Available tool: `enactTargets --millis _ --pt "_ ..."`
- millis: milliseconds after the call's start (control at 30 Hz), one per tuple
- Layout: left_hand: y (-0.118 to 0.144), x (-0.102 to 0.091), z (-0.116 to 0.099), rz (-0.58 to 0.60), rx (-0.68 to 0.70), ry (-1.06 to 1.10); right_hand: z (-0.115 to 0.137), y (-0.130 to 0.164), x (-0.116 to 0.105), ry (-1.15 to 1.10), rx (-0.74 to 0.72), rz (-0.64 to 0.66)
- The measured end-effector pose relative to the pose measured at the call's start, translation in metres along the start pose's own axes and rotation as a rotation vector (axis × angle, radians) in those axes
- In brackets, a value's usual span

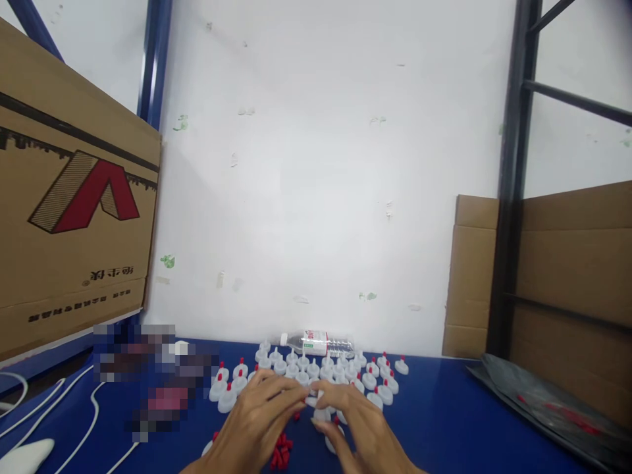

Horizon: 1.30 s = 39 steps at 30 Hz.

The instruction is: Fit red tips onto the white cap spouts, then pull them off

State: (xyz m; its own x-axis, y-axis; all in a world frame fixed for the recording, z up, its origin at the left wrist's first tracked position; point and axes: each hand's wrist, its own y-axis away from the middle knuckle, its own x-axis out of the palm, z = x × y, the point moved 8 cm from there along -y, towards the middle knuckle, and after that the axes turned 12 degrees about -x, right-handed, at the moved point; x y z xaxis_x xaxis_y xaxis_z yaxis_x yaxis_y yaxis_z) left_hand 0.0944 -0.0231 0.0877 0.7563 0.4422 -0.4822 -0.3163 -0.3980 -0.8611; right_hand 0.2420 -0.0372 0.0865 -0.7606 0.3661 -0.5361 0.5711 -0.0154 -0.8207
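Both hands, left [264,411] and right [358,421], pinch one white cap [312,398] between their fingertips. Red-tipped caps [345,372] crowd the blue surface [444,421] beyond; loose red tips [281,454] lie below.

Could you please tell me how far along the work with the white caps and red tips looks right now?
Done: rows of white caps with red tips stand on the blue table. In hand: the left hand and right hand meet over one white cap. Left: loose red tips and untipped white caps.
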Motion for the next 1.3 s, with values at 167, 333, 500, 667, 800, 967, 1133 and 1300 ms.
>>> enactTargets --millis 167,333,500,667,800,967,1133,1300 --pt "0.003 0.016 0.001 0.107 -0.037 -0.047 0.003 0.000 -0.002 -0.031 -0.005 -0.027" --pt "0.006 0.020 0.004 0.237 -0.085 0.067 0.011 -0.002 -0.005 0.017 -0.131 -0.046" --pt "0.008 0.022 0.005 0.328 -0.078 0.116 0.020 -0.006 -0.002 0.133 -0.223 0.052" --pt "0.011 0.020 0.002 0.292 -0.061 0.092 0.023 -0.004 0.001 0.140 -0.223 0.053" --pt "0.011 0.013 -0.001 0.168 -0.015 0.081 0.018 0.003 0.009 0.142 -0.174 0.086" --pt "0.004 0.022 0.010 0.284 -0.114 0.094 0.015 0.001 0.011 0.198 -0.202 0.069" --pt "-0.002 0.023 0.025 0.338 -0.175 -0.060 -0.007 -0.004 0.020 0.287 -0.106 0.325" --pt "0.004 0.024 0.037 0.446 -0.240 -0.156 -0.071 0.020 -0.006 0.357 0.260 0.442"
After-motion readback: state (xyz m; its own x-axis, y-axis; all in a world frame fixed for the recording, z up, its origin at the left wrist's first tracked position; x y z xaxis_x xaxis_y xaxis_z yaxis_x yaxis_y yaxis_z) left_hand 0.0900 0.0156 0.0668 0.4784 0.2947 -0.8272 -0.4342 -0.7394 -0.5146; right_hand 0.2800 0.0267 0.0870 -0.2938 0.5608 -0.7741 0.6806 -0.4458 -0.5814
